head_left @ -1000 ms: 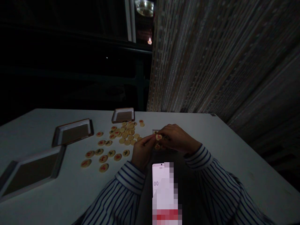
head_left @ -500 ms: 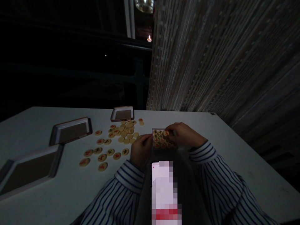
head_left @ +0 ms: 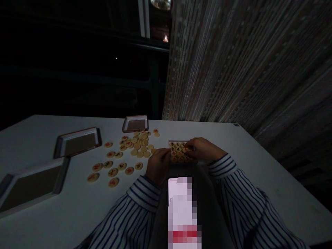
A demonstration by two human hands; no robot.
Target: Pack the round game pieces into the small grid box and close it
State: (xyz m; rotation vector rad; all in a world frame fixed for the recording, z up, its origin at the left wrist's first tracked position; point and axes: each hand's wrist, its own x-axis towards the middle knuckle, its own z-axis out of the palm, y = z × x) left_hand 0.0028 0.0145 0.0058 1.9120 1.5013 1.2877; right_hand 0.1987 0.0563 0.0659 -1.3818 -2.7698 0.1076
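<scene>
A small box (head_left: 170, 141) in front of me is filled with rows of round xiangqi pieces (head_left: 178, 151), marked in black and red. My left hand (head_left: 157, 166) grips the box's left side, fingers closed on its edge. At the upper right of the box, my right hand (head_left: 203, 149) has its fingertips closed on a xiangqi piece (head_left: 186, 150) among the others; the hand partly hides that corner. Left of the box lies a loose heap of xiangqi pieces (head_left: 142, 141), many blank side up. Several more pieces (head_left: 113, 172) lie spread out face up nearer me.
Three shallow trays stand on the white table (head_left: 77, 207): one at the back (head_left: 124, 130), one at the left (head_left: 97, 135) and one at the near left (head_left: 60, 181). A lit phone (head_left: 178, 207) is below my hands. A string curtain (head_left: 207, 69) hangs behind the table.
My right hand has shifted slightly right and its fingers have pressed lower; the red-marked piece that sat raised at the box now lies level among the rows. My left hand stays on the box.
</scene>
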